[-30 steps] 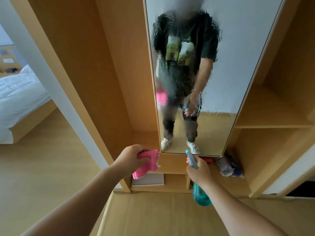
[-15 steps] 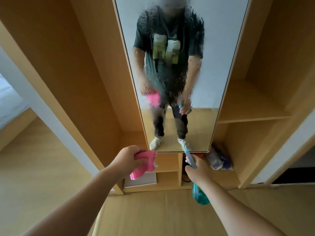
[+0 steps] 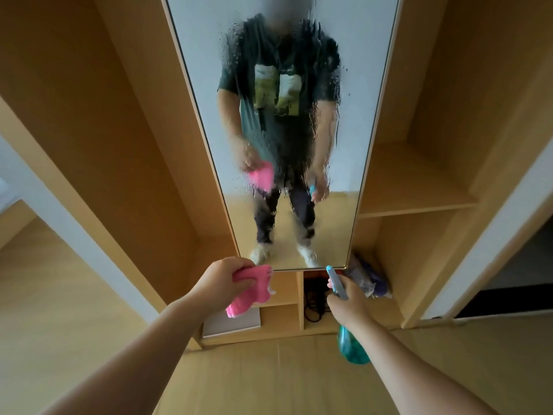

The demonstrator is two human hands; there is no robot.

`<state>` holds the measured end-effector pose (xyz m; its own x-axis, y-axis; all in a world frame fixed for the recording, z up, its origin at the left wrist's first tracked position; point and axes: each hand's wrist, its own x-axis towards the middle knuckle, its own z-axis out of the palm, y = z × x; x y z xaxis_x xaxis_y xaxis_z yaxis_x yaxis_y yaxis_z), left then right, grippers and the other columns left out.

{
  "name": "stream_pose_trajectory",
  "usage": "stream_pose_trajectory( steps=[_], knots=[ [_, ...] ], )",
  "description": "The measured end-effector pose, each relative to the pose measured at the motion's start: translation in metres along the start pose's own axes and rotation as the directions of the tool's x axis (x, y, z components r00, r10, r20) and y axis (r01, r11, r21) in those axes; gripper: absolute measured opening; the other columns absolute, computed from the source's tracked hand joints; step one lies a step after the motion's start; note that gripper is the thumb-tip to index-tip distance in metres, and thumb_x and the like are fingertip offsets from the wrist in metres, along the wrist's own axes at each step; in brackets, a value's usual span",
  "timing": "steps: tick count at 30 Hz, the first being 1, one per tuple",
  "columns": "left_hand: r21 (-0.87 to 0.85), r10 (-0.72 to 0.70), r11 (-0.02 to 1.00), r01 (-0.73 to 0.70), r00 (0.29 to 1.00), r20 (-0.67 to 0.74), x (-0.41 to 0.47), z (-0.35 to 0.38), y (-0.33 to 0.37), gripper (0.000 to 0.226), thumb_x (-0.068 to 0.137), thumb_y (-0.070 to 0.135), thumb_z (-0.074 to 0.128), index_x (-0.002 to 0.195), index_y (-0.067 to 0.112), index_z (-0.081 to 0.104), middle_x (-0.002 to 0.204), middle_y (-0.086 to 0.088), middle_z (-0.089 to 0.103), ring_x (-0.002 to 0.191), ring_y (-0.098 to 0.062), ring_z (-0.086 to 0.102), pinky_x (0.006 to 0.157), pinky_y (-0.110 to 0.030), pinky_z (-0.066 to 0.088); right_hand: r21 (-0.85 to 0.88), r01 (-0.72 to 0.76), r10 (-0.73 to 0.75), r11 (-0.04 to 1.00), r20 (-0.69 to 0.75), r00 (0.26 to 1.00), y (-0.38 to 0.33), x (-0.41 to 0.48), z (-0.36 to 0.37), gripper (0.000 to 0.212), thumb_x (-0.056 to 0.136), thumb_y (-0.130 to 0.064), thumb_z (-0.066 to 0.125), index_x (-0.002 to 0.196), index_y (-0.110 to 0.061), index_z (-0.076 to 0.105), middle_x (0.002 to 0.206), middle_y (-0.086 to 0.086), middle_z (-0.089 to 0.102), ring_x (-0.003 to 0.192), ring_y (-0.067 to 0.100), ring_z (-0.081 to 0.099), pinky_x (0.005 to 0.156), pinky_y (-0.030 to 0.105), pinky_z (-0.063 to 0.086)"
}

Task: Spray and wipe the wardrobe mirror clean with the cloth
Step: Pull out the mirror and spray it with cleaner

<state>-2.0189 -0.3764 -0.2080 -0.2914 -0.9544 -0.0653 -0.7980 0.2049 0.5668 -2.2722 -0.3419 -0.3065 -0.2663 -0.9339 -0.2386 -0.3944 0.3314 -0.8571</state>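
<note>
A tall wardrobe mirror [image 3: 359,121] stands straight ahead in a light wooden wardrobe, its middle streaked with running droplets. My left hand [image 3: 223,280] grips a crumpled pink cloth [image 3: 254,290] just below the mirror's bottom left corner, apart from the glass. My right hand [image 3: 348,301] holds a teal spray bottle [image 3: 351,347] with a light blue nozzle that points up toward the mirror's lower edge. The mirror reflects a person holding both items.
Open wooden shelves [image 3: 416,205] lie to the right of the mirror. Low cubbies under it hold a white box [image 3: 232,324], black cables [image 3: 314,301] and bagged purple items [image 3: 369,280]. Wooden floor is underfoot; a white door frame [image 3: 59,211] stands at left.
The view has swung left to right, so the mirror sits centred and the bed is out of sight. Both hands keep their grip and stay low below the mirror.
</note>
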Motion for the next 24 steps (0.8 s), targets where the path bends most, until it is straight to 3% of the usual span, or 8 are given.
stream_pose_trajectory(
  steps=[3, 6, 11, 15, 17, 21, 24],
  knots=[
    [-0.008, 0.006, 1.0, -0.006, 1.0, 0.016, 0.004, 0.004, 0.006, 0.022, 0.089, 0.018, 0.063, 0.109, 0.025, 0.066, 0.097, 0.012, 0.064, 0.089, -0.002, 0.056, 0.074, -0.018, 0.046, 0.006, 0.003, -0.002, 1.0, -0.034, 0.999, 0.005, -0.001, -0.01, 0.035, 0.084, -0.005, 0.052, 0.11, -0.029, 0.053, 0.092, -0.008, 0.058, 0.084, 0.012, 0.059, 0.064, 0.023, 0.047],
    [-0.017, 0.0, 1.0, 0.0, 1.0, 0.028, 0.007, 0.009, 0.013, 0.023, 0.089, 0.018, 0.063, 0.111, 0.025, 0.065, 0.099, 0.011, 0.064, 0.09, -0.004, 0.056, 0.077, -0.021, 0.046, 0.013, -0.031, 0.032, 0.999, -0.053, 0.998, 0.01, 0.0, -0.019, 0.031, 0.083, -0.005, 0.052, 0.104, -0.028, 0.055, 0.092, -0.001, 0.06, 0.081, 0.016, 0.061, 0.066, 0.027, 0.05],
    [-0.013, 0.0, 1.0, 0.0, 0.999, 0.035, 0.012, 0.015, 0.023, 0.023, 0.089, 0.018, 0.063, 0.11, 0.025, 0.066, 0.098, 0.01, 0.065, 0.09, -0.006, 0.058, 0.08, -0.024, 0.049, 0.001, -0.023, 0.023, 1.0, -0.076, 0.997, 0.014, 0.001, -0.026, 0.03, 0.083, -0.005, 0.052, 0.103, -0.026, 0.058, 0.09, -0.008, 0.058, 0.079, 0.013, 0.059, 0.064, 0.024, 0.047],
    [-0.007, 0.003, 1.0, -0.003, 0.999, 0.049, 0.013, 0.018, 0.025, 0.025, 0.089, 0.019, 0.063, 0.114, 0.024, 0.065, 0.101, 0.009, 0.065, 0.09, -0.007, 0.058, 0.077, -0.02, 0.047, -0.037, -0.042, 0.038, 0.998, -0.104, 0.994, 0.019, 0.002, -0.027, 0.014, 0.082, -0.008, 0.055, 0.08, -0.022, 0.057, 0.075, -0.002, 0.056, 0.069, 0.017, 0.057, 0.065, 0.03, 0.048],
    [-0.006, 0.006, 1.0, -0.006, 0.998, 0.059, 0.013, 0.02, 0.025, 0.026, 0.089, 0.019, 0.063, 0.114, 0.025, 0.064, 0.101, 0.009, 0.065, 0.089, -0.005, 0.057, 0.074, -0.018, 0.045, -0.029, -0.061, 0.058, 0.998, -0.106, 0.993, 0.021, 0.001, -0.027, 0.017, 0.082, -0.007, 0.055, 0.075, -0.022, 0.053, 0.071, 0.0, 0.054, 0.066, 0.017, 0.054, 0.06, 0.027, 0.045],
    [-0.006, 0.012, 1.0, -0.012, 0.997, 0.075, 0.015, 0.022, 0.028, 0.023, 0.09, 0.018, 0.063, 0.111, 0.025, 0.064, 0.099, 0.008, 0.064, 0.087, -0.003, 0.056, 0.069, -0.013, 0.044, 0.005, -0.071, 0.071, 0.997, -0.12, 0.99, 0.021, 0.001, -0.032, 0.013, 0.083, -0.009, 0.056, 0.087, -0.021, 0.058, 0.081, 0.001, 0.06, 0.075, 0.018, 0.06, 0.063, 0.026, 0.045],
    [-0.017, 0.009, 1.0, -0.008, 0.997, 0.072, 0.018, 0.022, 0.038, 0.015, 0.09, 0.017, 0.062, 0.101, 0.026, 0.065, 0.093, 0.01, 0.066, 0.081, 0.0, 0.058, 0.062, -0.011, 0.043, 0.048, 0.001, 0.003, 0.999, -0.063, 0.998, 0.015, 0.002, -0.044, 0.028, 0.084, -0.007, 0.054, 0.104, -0.025, 0.059, 0.091, -0.004, 0.061, 0.082, 0.014, 0.06, 0.066, 0.023, 0.044]
  ],
)
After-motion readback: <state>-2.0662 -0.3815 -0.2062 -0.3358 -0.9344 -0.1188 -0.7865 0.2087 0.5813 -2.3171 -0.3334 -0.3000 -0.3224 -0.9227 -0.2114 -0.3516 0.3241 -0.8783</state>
